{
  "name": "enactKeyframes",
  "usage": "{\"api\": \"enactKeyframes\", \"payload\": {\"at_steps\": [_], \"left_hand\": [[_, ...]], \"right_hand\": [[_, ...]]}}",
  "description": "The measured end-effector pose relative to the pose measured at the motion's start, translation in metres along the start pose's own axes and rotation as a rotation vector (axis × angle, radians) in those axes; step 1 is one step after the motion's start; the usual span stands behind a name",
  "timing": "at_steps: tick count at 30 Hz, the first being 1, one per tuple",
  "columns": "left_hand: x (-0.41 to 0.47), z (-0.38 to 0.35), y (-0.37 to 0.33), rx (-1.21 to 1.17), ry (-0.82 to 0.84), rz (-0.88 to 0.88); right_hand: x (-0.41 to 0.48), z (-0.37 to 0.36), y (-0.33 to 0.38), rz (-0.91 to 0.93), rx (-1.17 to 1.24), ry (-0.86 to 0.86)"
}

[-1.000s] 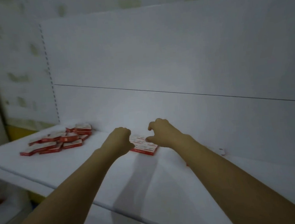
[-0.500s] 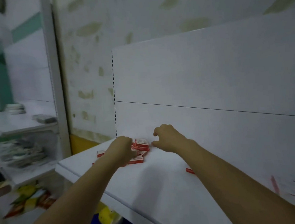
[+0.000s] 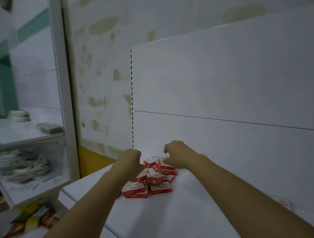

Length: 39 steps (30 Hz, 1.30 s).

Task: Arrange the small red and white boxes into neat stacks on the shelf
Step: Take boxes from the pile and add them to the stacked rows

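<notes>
Loose heap of small red and white boxes [image 3: 153,179] near the left end of a smooth white shelf [image 3: 179,220].

The flat cardboard boxes lie tilted and overlapping, only a few stacked squarely. The left hand [image 3: 132,161] curls like a fist over the heap's left edge; whether it holds anything is hidden. The right hand [image 3: 177,153] arches over the far boxes with bent fingers, thumb touching the topmost; a grip cannot be told. One more box [image 3: 284,202] lies apart, past the right forearm. Behind stands a matte white back panel [image 3: 224,76] with a thin horizontal seam.
</notes>
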State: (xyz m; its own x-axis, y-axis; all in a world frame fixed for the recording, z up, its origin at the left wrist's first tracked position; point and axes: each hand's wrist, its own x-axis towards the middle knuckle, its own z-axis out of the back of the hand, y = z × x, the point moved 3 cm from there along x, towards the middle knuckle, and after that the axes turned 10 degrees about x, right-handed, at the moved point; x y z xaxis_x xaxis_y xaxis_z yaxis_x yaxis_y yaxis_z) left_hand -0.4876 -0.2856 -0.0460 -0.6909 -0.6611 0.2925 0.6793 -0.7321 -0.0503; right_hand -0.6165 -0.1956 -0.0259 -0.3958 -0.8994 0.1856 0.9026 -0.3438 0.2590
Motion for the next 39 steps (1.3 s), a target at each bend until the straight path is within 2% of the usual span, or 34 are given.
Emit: {"api": "enactKeyframes", "payload": {"at_steps": [14, 29, 39], "left_hand": [[0.106, -0.042, -0.012, -0.029, 0.080, -0.091], [0.144, -0.074, -0.027, -0.055, 0.119, -0.419], [0.149, -0.088, -0.029, -0.119, 0.144, -0.511]], "right_hand": [[0.094, -0.014, -0.036, -0.038, -0.039, 0.097], [0.083, -0.022, -0.046, -0.305, -0.029, 0.060], [0.078, -0.035, -0.044, -0.421, -0.055, 0.048]]}}
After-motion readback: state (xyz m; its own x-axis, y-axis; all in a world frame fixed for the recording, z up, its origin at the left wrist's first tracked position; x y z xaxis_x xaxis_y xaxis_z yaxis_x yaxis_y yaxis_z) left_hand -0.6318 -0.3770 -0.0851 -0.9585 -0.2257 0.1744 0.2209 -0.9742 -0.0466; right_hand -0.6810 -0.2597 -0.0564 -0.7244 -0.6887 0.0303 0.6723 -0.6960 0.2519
